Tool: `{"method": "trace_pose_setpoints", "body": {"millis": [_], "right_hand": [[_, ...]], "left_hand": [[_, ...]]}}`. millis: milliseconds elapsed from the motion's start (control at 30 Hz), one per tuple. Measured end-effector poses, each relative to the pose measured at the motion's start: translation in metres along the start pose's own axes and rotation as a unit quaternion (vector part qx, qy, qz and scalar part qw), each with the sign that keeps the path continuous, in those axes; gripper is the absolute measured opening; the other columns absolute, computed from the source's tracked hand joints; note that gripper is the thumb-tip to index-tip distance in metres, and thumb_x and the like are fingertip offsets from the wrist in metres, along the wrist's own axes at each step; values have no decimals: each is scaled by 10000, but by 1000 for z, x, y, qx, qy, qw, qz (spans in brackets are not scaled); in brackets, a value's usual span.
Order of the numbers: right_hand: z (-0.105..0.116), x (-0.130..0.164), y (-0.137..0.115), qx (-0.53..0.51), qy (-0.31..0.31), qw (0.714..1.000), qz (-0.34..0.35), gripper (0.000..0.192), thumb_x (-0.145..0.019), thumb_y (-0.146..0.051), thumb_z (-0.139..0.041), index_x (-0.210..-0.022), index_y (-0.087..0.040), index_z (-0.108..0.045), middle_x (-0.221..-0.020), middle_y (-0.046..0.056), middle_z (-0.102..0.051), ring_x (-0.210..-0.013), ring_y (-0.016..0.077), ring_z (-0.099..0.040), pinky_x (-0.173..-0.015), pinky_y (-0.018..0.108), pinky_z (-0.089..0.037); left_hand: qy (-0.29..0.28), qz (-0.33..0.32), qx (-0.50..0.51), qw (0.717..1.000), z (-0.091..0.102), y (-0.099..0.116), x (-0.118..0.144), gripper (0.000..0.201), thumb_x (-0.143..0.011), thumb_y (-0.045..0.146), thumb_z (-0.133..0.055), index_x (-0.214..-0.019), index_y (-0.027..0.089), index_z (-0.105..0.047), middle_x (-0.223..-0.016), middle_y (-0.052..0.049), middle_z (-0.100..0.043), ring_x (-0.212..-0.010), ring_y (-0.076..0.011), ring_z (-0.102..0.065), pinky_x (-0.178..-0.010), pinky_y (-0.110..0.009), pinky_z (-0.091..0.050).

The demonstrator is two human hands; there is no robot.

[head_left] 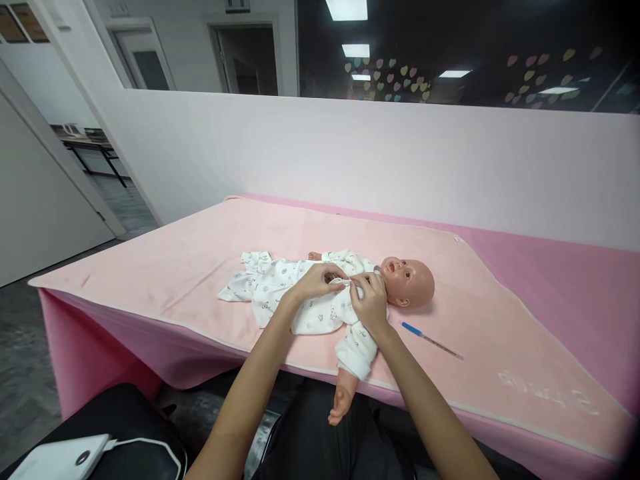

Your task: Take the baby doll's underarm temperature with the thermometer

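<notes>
A baby doll [410, 283] lies on its back, its head to the right, dressed in a white printed baby outfit [313, 317]. Over the chest of the outfit, my left hand [320, 280] pinches the fabric with thumb and fingertips. My right hand [370, 301] meets it there, its fingers also closed on the cloth at the front opening. A thin white strip shows between the fingertips; whether it is a tie or the garment's edge I cannot tell. One doll arm [345, 393] hangs past the table's near edge, below my right wrist.
A thermometer-like stick with a blue end [411, 329] lies right of the doll. Beneath is a peach pad [200, 247] over a pink tablecloth [565, 280]. Behind the table stands a white wall [350, 157] with glass above. A white device with a cable [65, 460] rests at lower left.
</notes>
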State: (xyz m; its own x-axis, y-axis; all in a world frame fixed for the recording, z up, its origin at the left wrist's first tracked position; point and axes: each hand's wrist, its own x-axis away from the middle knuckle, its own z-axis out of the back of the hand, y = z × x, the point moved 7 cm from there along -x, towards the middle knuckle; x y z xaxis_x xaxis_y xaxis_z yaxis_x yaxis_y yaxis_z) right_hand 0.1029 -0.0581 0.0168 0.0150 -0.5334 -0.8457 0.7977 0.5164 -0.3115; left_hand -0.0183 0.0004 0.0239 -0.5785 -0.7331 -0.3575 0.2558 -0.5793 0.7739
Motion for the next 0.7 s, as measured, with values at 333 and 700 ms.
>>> {"method": "trace_pose_setpoints", "body": {"millis": [333, 700], "right_hand": [[1, 1, -2, -7, 0, 1000, 4, 125, -850, -196, -480, -848, -196, -605, -841, 47, -573, -815, 176, -495, -765, 321, -389], [-1, -1, -3, 12, -7, 1000, 12, 124, -855, -189, -475, -846, -196, -599, -798, 39, -599, -808, 177, -514, -760, 328, -372]], "left_hand": [[8, 7, 38, 999, -3, 3, 1, 279, -718, 361, -622, -887, 139, -615, -786, -36, -614, -695, -122, -549, -644, -234, -437], [8, 10, 46, 999, -4, 2, 0, 239, -737, 368, -607, -814, 141, -599, -715, -15, -601, -643, -106, -549, -623, -227, -425]]}}
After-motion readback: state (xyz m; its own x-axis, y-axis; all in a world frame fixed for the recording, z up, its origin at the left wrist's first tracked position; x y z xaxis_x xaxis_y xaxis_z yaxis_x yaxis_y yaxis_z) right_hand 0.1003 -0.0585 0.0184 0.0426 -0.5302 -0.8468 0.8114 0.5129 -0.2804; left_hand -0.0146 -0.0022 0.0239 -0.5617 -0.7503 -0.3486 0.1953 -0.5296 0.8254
